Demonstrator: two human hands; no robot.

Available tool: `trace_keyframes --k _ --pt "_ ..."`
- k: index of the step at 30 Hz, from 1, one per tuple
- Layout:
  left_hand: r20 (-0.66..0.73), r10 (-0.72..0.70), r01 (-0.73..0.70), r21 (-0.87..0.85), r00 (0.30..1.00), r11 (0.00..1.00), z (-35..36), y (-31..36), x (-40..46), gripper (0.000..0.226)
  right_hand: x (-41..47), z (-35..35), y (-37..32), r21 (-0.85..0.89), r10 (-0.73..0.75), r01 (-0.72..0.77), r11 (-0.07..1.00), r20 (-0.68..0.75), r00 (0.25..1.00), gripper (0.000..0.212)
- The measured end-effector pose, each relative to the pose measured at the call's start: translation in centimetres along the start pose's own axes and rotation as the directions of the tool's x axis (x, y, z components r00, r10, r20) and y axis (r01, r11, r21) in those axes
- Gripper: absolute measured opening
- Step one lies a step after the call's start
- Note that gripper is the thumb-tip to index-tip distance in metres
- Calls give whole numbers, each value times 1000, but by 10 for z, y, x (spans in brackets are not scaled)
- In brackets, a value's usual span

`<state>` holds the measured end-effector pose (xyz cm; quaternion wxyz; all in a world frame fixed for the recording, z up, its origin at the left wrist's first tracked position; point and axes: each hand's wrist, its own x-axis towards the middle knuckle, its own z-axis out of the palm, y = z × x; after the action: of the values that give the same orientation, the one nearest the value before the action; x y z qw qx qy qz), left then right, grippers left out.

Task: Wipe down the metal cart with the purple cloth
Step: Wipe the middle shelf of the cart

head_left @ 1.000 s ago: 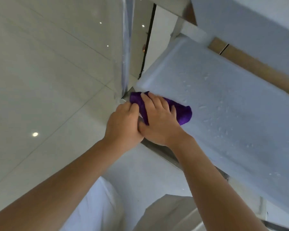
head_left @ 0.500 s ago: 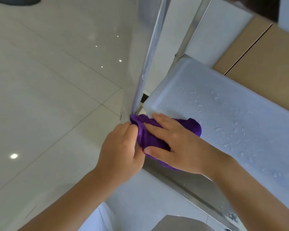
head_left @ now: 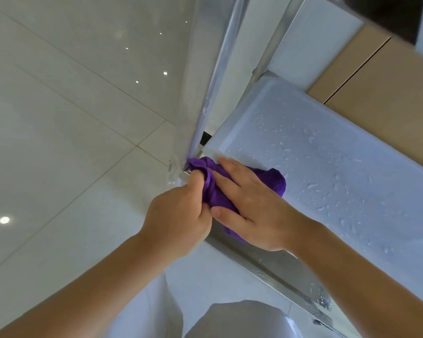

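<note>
Head view, looking down at the near left corner of the metal cart [head_left: 340, 172].

Purple cloth [head_left: 215, 191]: bunched, draped over the corner of the cart's shelf, right at the foot of the upright corner post [head_left: 215, 76]. Its upper end touches the base of the post; its lower end hangs over the shelf's front edge rail [head_left: 266, 264]. 1 rounded lobe of cloth shows to the right of the right hand, lying on the shelf surface.

Left hand [head_left: 178, 215]: fingers curled, knuckles toward the camera, pinching the left side of the cloth at the corner. Fingertips are hidden inside the fold; how far they wrap cannot be told.

Right hand [head_left: 254, 206]: flat on top of the cloth, fingers straight and slightly spread, pointing up-left toward the post. The thumb lies along the lower edge of the cloth, near the left hand. The 2 hands touch or nearly touch at the thumb; which cannot be told.

Shelf surface: pale, matte, dotted with water droplets [head_left: 310, 186], densest across the middle to the right of the cloth. More droplets sit on the front rail low right.

Surroundings: glossy white floor tiles [head_left: 59, 142] with reflected ceiling lights on the left; tan wood panels [head_left: 388, 93] behind the cart, upper right. Pale clothing shows at the bottom edge.
</note>
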<state>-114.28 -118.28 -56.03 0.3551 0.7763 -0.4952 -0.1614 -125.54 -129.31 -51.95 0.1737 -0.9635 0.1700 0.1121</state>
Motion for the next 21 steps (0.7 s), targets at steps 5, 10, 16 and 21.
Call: trace_keyframes --k 5,10,16,21 --pt "-9 -66 66 -24 998 998 1 1 4 24 1 3 5 36 -7 9 999 -48 999 75" --pt "-20 -261 261 64 965 963 6 12 2 17 11 -3 9 87 -8 10 996 -19 1000 74" --pt "-213 -290 339 250 933 907 -2 23 6 29 30 -14 12 98 68 -68 993 3 998 60" --pt "-266 -200 278 299 943 913 -1 27 15 23 45 -20 23 116 57 -57 992 4 998 56"
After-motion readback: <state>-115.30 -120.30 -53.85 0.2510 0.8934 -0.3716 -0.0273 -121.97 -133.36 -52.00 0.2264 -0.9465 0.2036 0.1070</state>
